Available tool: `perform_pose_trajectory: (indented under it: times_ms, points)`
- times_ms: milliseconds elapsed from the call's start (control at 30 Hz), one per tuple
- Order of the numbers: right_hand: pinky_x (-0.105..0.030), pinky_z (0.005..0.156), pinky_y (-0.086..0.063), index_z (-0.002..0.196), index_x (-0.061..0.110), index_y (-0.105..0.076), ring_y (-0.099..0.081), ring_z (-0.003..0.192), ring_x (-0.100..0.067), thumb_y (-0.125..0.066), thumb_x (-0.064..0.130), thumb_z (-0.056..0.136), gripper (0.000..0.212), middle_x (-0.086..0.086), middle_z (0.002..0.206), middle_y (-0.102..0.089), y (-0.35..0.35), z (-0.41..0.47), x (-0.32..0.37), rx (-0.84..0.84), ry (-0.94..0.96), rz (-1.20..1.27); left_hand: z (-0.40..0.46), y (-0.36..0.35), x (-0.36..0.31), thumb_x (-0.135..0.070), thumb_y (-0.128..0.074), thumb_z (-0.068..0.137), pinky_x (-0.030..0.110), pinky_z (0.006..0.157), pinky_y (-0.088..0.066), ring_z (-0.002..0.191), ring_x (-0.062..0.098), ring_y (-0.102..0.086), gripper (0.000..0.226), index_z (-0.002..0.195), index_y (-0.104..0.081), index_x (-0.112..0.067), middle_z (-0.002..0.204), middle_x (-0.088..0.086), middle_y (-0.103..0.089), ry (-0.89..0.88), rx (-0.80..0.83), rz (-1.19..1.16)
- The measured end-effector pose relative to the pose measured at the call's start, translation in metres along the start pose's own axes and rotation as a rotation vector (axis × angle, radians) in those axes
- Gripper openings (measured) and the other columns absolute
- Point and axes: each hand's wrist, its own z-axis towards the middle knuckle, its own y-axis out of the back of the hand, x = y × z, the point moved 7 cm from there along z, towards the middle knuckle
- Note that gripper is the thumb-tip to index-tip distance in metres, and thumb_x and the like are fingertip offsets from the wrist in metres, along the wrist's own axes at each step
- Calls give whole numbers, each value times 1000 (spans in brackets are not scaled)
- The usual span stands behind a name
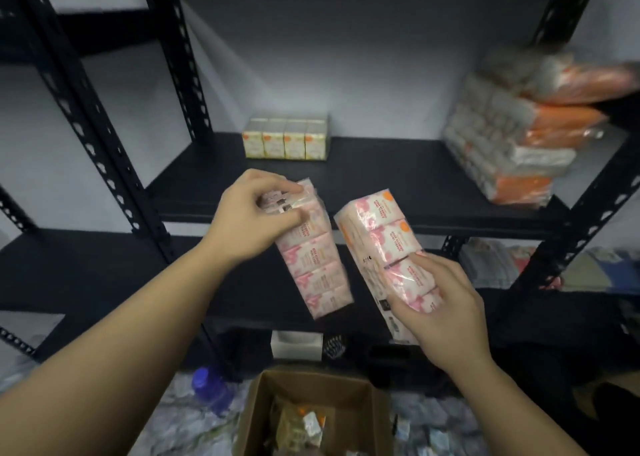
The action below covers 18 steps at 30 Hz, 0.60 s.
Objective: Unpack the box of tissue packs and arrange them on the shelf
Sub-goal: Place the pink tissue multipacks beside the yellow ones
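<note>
My left hand (254, 213) grips the top end of a long pink-and-white tissue pack (313, 265), which hangs down in front of the black shelf board (381, 178). My right hand (440, 303) holds the lower half of a second pink-and-white tissue pack (377, 234), tilted with its top toward the shelf. Both packs are in the air, side by side and apart. Below, on the floor, stands the open cardboard box (360, 403) with more packs inside.
A row of yellow-and-white tissue packs (285, 140) stands at the back of the shelf. A stack of orange-and-white packs (512, 144) fills the shelf's right end. Black slotted uprights (104, 144) frame the bay. A blue-capped bottle (207, 388) lies left of the box.
</note>
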Motion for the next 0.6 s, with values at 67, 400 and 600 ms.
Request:
perform_pose_trajectory:
  times_ms: [67,400,600]
  points:
    - [-11,93,-42,130,31,-67,-56,121,-1,-93,17,70,67,16,131,-57,2,26,7,-26,2,-11,29,1,-8,-28,-87,78,21,90,-51,107,1,-64,27,102,-80,-37,117,-15,-64,1,13,-6]
    - [-30,88,-52,126,42,-63,-57,113,-4,-89,30,74,60,26,123,-54,-7,147,27,-71,-36,-135,165,-14,16,-27,-71,97,13,64,-53,84,2,-74,9,101,-79,-25,92,-11,-79,69,140,-159]
    - [-27,87,-45,123,40,-65,-53,115,-7,-85,37,77,50,20,123,-54,-39,186,6,9,-108,-301,201,-47,82,-35,-63,101,24,82,-53,100,9,-71,14,100,-75,-30,103,-11,-75,215,107,-273]
